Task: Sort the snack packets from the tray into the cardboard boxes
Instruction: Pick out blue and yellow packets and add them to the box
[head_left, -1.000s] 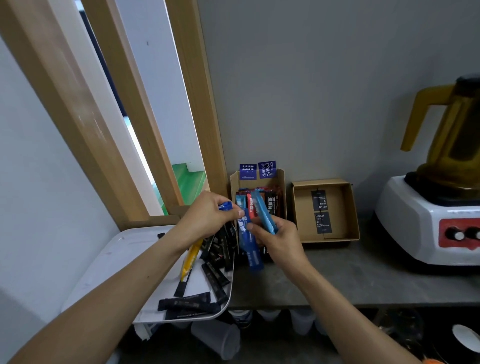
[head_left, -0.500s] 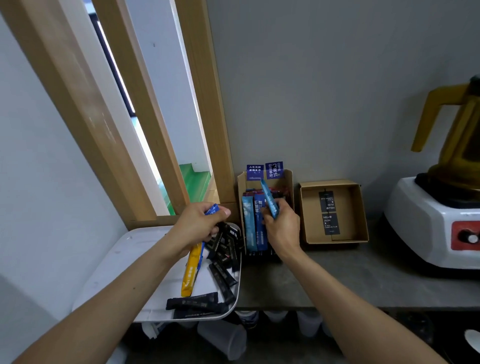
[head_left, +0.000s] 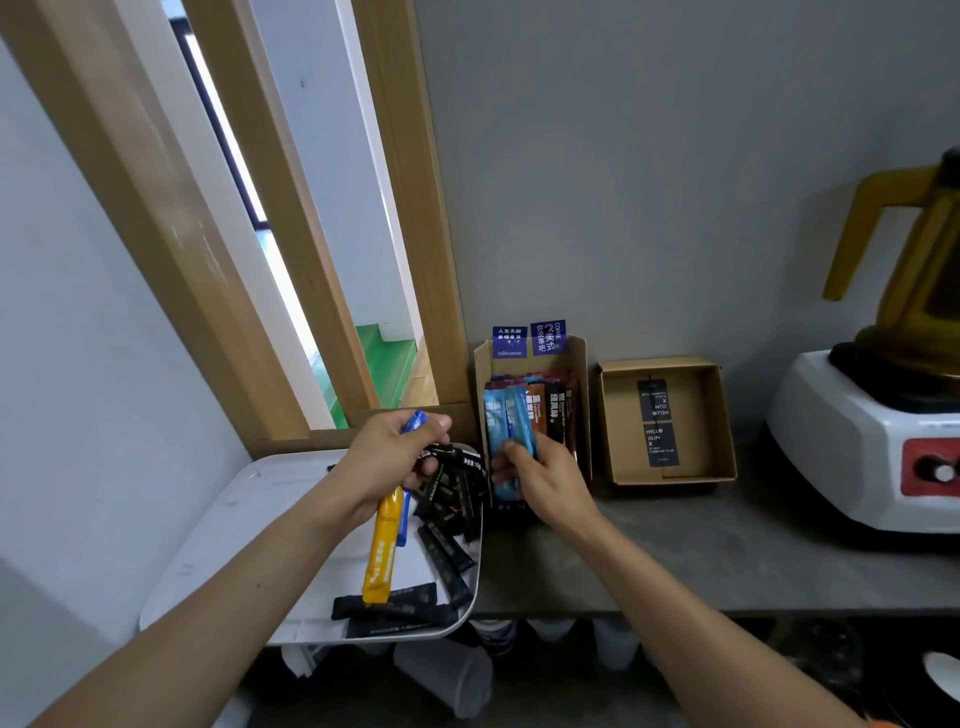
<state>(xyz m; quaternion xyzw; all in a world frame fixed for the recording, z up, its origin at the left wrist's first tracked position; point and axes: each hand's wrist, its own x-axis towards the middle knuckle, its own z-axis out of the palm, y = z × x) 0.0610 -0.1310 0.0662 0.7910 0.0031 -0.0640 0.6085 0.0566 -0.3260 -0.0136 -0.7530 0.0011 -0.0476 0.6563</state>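
While the left hand (head_left: 387, 462) is gripping a bundle of packets (head_left: 451, 470) over the tray (head_left: 223, 545), the next move is turning on one relation: the tall box (head_left: 583, 374) is standing just to that hand's right, with the right hand (head_left: 545, 480) already at its mouth.

- Nearest, below the left hand: loose black packets (head_left: 387, 607), flat glossy foil sticks, lying on smooth white plastic.
- In the bundle: a yellow packet (head_left: 384, 556) hanging lengthwise toward the person, and a blue packet (head_left: 414, 420) poking out above the thumb.
- Right hand: fingers curling round the lower ends of the pale blue packets (head_left: 496, 415), which are standing upright in matt brown cardboard.
- Farther right of it: a shallow box (head_left: 670, 475) holding a black card (head_left: 655, 421).

By judgement, the right hand is sitting nearer both boxes.
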